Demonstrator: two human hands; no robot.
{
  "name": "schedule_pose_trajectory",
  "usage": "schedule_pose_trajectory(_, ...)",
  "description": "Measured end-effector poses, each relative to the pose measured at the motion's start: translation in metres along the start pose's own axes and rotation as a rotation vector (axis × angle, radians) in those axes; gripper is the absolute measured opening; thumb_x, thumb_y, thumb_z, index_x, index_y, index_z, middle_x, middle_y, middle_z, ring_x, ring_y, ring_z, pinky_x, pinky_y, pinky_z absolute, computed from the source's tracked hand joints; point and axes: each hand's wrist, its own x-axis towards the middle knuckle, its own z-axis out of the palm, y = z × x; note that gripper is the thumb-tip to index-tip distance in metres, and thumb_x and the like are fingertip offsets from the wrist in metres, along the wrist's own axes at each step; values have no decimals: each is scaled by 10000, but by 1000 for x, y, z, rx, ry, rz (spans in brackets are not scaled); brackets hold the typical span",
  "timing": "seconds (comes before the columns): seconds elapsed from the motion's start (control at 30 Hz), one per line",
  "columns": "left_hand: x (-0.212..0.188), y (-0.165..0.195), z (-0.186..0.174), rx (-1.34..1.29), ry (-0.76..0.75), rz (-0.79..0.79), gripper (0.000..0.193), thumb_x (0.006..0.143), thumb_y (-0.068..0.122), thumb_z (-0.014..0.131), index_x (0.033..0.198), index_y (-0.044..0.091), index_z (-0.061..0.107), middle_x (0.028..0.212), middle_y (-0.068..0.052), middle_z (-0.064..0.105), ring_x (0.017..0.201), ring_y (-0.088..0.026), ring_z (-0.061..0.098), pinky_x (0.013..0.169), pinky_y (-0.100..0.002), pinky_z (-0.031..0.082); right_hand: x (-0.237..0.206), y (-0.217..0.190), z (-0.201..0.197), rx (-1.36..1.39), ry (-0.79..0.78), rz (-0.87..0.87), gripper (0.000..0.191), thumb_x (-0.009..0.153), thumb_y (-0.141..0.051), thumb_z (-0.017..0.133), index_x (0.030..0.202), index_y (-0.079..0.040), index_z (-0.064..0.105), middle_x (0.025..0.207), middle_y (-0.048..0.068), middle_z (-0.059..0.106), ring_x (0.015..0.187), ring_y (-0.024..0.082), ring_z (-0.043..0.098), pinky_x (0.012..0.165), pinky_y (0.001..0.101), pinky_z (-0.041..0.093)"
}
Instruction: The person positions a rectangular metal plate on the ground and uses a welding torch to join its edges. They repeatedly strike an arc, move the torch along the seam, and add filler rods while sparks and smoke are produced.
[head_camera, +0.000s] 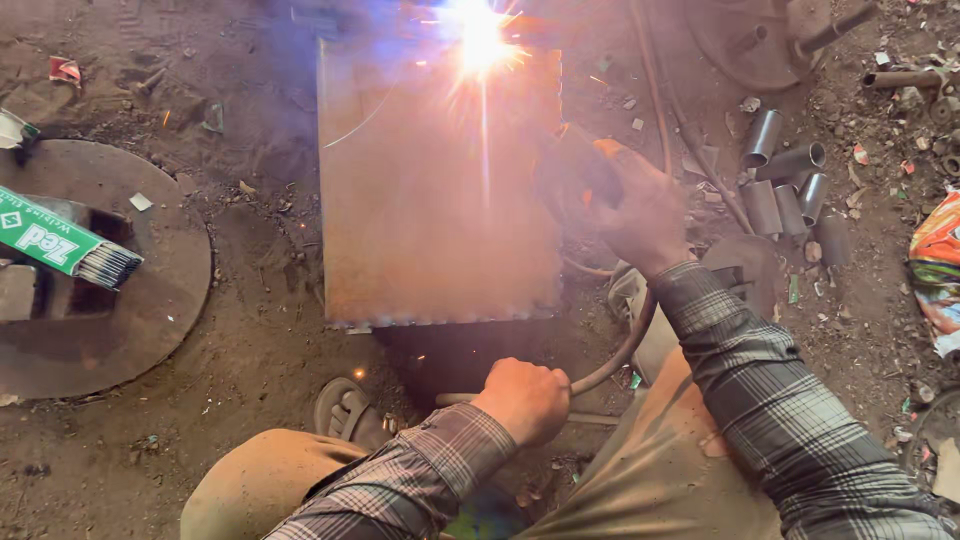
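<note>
plate: rusty brown | sleeve: grey plaid (checked) | box: green

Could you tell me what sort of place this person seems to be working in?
Probably a rough metalworking or welding yard. The right hand holds an electrode holder at a rusty steel sheet where an arc flares, an open box of welding rods lies nearby, and cut pipe pieces litter the dirt ground.

Green-white electrode box at left, open end showing rods; colourful wrapper at right edge.
</note>
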Motion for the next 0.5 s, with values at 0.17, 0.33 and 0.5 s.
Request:
schedule_pose_trajectory(0.17, 1, 0, 2, 3, 18, 1, 303, 972, 210, 461, 1106, 66, 691, 1025, -161, 759, 928, -349, 746, 800, -522, 555, -2, 5, 3, -3, 47, -85, 482, 869, -195, 745, 1332, -98, 652, 1195, 165, 719, 1015, 376, 709, 845, 434, 571)
schedule_pose_trajectory(0.33, 3, 0, 2, -29, 9, -19, 304, 973, 214, 450, 1103, 73, 686, 1019, -154, 756, 930, -353, 736, 803, -523, 541, -3, 3, 2, -8, 19, -41, 487, 867, -176, 746, 1338, -110, 643, 1136, 179, 714, 970, 381, 704, 817, 443, 565)
schedule_pose_trajectory(0.5, -2, -1, -2, -46, -12, -25, 309, 990, 216, 439, 1097, 77, 692, 990, -145, 762, 902, -356, 739, 780, -510, 550, 0, -3, -1, 62, -6, -4, 497, 843, -166, 734, 1325, -100, 629, 1143, 175, 723, 946, 367, 714, 777, 432, 563)
